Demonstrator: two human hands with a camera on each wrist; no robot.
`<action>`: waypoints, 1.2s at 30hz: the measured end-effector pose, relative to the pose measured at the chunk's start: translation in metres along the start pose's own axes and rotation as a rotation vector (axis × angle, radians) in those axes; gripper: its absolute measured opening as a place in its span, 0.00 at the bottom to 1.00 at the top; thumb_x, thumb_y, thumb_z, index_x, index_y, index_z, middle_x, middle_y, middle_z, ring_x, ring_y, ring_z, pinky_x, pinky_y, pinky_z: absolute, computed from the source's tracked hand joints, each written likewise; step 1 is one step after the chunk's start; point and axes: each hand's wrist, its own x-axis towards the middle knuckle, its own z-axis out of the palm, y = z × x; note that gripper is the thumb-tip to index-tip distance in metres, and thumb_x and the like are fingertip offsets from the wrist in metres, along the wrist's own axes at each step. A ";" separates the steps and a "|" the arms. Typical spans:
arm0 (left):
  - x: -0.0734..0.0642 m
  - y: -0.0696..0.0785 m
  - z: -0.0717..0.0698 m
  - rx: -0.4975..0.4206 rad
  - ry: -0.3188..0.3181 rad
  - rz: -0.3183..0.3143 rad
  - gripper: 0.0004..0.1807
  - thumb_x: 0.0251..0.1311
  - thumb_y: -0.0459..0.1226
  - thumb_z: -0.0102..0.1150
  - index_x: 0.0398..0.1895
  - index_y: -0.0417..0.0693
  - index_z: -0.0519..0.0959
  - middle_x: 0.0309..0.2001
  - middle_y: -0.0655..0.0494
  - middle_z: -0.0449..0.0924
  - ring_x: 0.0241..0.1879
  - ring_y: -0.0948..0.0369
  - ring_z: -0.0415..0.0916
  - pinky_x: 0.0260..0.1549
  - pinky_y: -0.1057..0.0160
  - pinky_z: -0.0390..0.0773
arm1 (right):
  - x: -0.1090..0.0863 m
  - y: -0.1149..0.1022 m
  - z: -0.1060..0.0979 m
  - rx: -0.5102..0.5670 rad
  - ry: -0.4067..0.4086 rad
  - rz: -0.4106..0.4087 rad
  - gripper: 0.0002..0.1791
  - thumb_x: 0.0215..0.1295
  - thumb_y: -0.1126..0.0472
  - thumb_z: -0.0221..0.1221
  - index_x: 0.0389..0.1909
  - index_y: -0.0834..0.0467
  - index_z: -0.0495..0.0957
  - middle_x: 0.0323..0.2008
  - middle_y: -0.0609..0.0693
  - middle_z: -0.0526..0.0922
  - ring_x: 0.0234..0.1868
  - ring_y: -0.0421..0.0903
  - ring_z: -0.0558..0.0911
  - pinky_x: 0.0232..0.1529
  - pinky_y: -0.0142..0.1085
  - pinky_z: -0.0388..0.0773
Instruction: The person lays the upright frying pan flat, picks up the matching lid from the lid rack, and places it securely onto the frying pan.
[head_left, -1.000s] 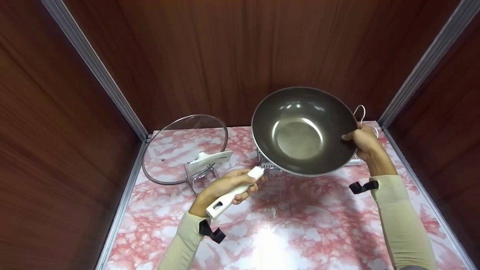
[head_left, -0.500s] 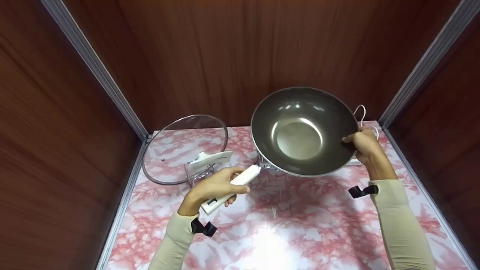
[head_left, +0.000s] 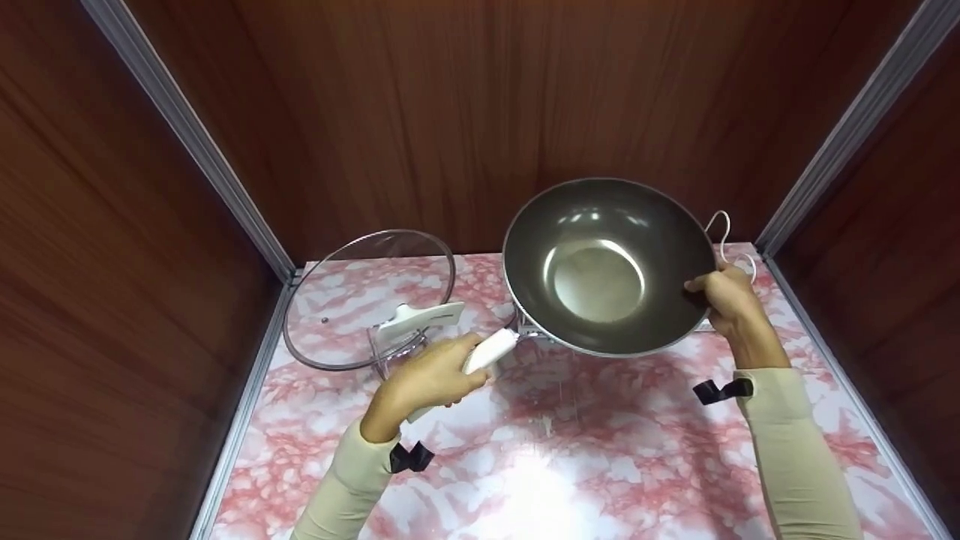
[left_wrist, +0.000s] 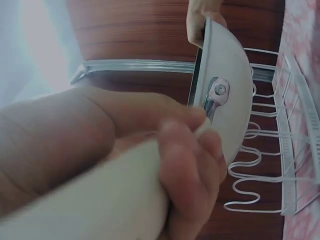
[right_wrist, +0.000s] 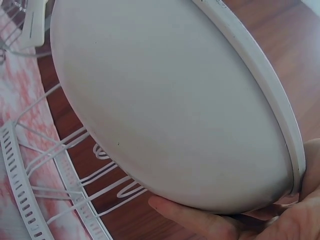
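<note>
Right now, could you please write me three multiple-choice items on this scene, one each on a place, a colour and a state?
1. Where is the glass lid?
A. upright in a stand left of the wok
B. on the wok
C. in the right hand

2. What colour is the wok's handle?
A. black
B. white
C. red

3. How is the wok held?
A. flat on the counter
B. upside down
C. tilted, held by both hands

Answers: 1 A, it stands apart in its stand. 2 B, white shows beyond the left hand. 3 C, the right hand grips the rim.
</note>
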 end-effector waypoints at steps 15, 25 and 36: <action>-0.003 0.007 0.039 0.495 0.481 0.058 0.12 0.58 0.37 0.71 0.33 0.43 0.76 0.21 0.51 0.79 0.18 0.56 0.76 0.16 0.53 0.77 | -0.008 0.002 0.000 -0.017 0.006 0.005 0.18 0.68 0.78 0.50 0.55 0.61 0.68 0.35 0.43 0.82 0.36 0.38 0.85 0.41 0.31 0.87; -0.002 -0.005 0.040 0.600 0.563 0.026 0.16 0.53 0.38 0.81 0.35 0.43 0.81 0.22 0.48 0.85 0.22 0.50 0.86 0.18 0.52 0.81 | -0.011 0.000 0.003 -0.020 -0.040 0.006 0.17 0.73 0.73 0.52 0.60 0.65 0.64 0.37 0.44 0.83 0.38 0.38 0.86 0.43 0.32 0.87; -0.005 -0.019 0.035 0.688 0.644 0.073 0.13 0.52 0.36 0.79 0.32 0.45 0.80 0.19 0.50 0.82 0.19 0.52 0.84 0.14 0.54 0.79 | -0.019 0.003 0.000 -0.064 -0.203 -0.053 0.49 0.66 0.81 0.42 0.86 0.56 0.39 0.67 0.52 0.65 0.57 0.43 0.75 0.53 0.34 0.82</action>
